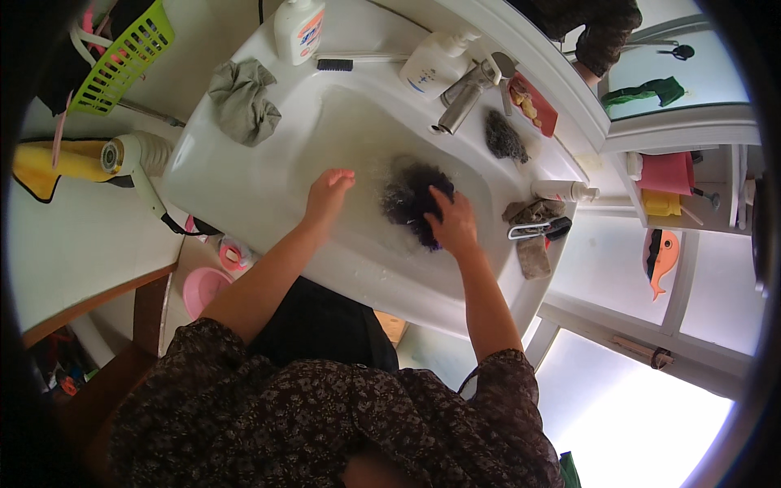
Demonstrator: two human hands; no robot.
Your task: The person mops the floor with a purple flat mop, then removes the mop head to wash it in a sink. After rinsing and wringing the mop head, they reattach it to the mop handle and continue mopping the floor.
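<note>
A white washbasin [390,277] holds cloudy water, with a dark, wet bundle of cloth [415,189] in it. My right hand [451,222] rests on the right side of this bundle, fingers spread; whether it grips any cloth cannot be told. To the left, my left hand [329,192] is held over the water, apart from the cloth, its fingers bent and holding nothing visible. A crumpled grey-green cloth [244,100] lies on the basin's left rim. Behind the water stands the metal faucet [467,100].
Along the back rim are a white bottle [298,30], a black-bristled brush [335,64] and a pump bottle [434,66]. On the right lie a dark mesh scrubber [505,135], a white tube-like bottle [564,191], brown cloths [534,256] and a clip [540,229]. A hair dryer [137,161] hangs left.
</note>
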